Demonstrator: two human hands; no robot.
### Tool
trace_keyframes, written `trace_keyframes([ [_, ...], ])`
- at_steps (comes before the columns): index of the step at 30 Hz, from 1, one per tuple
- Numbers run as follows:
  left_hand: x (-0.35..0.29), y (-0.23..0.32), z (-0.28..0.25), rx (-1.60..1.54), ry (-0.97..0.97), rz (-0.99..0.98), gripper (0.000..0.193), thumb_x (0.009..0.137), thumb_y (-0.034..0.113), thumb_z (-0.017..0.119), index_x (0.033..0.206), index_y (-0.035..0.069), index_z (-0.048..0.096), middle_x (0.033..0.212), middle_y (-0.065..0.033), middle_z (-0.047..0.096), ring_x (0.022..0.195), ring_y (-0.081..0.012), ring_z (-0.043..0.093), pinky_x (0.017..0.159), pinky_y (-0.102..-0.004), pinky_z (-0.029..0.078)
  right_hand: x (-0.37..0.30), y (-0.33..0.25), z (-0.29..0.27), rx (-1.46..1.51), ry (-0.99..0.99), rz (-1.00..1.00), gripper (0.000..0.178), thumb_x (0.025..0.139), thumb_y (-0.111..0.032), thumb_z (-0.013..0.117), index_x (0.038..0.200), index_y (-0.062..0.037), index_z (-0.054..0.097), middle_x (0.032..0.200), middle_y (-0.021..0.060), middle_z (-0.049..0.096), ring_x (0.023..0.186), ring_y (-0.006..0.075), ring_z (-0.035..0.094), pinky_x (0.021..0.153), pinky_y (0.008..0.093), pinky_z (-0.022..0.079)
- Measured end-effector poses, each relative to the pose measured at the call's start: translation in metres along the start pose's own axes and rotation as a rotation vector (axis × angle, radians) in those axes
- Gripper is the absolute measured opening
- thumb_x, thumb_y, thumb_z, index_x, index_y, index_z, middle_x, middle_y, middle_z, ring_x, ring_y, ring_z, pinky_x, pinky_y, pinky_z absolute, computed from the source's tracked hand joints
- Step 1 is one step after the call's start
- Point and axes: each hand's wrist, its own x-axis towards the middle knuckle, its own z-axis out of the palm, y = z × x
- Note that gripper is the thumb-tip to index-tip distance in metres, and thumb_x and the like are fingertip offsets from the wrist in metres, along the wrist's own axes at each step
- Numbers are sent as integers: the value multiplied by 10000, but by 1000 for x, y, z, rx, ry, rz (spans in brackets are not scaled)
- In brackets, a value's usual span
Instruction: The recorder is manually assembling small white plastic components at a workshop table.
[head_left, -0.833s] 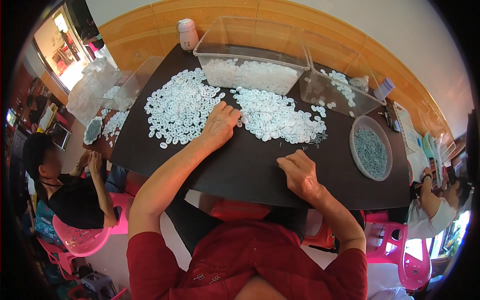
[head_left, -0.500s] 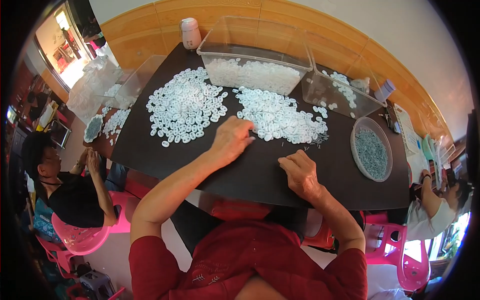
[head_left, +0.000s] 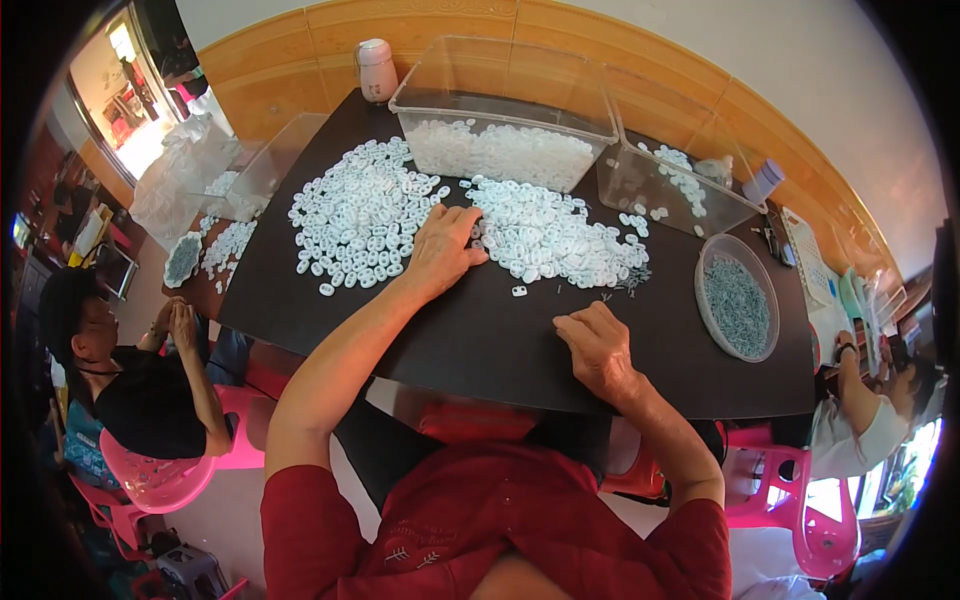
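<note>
My left hand lies between two heaps of small white oval pieces with holes. Its fingertips reach the left edge of the right heap, the thumb apart from the fingers; nothing shows in its grasp. The left heap spreads just beyond and beside that hand. One loose white piece rests on the dark table in front of the right heap. My right hand stays over the table with curled fingers, thumb and forefinger together; whatever they pinch is too small to make out. Several thin grey pins lie just beyond it.
A round tub of grey pins stands at the right. Clear plastic bins line the back, beside a pink flask. One person sits at the left, another at the right. Pink chairs flank the table.
My left hand has moved left and away, from in front of the right heap to its left edge, and its fingers have spread. A loose white piece now shows on the table. My right hand stays put.
</note>
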Motion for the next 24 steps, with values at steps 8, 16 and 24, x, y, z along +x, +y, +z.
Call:
trace_keyframes([
  [8, 4, -3, 3, -80, -43, 83, 478, 644, 170, 770, 1080, 118, 582, 924, -65, 556, 903, -279, 503, 782, -383, 448, -2, 0, 5, 17, 4, 17, 233, 673, 76, 686, 883, -15, 642, 747, 88, 574, 634, 237, 527, 518, 327, 438],
  [16, -3, -14, -12, -63, -109, 26, 461, 626, 158, 774, 1051, 116, 601, 935, -56, 573, 927, -266, 519, 800, -364, 440, -1, 4, 8, 28, 17, 4, 240, 667, 81, 677, 882, -19, 641, 740, 89, 576, 626, 238, 522, 508, 327, 433],
  [24, -2, -2, -18, -57, -155, -8, 580, 610, 199, 795, 1145, 160, 573, 931, -67, 534, 945, -265, 501, 803, -367, 449, -3, 4, 12, 31, 10, 17, 246, 663, 85, 677, 883, -18, 643, 737, 88, 575, 625, 238, 523, 505, 326, 432],
])
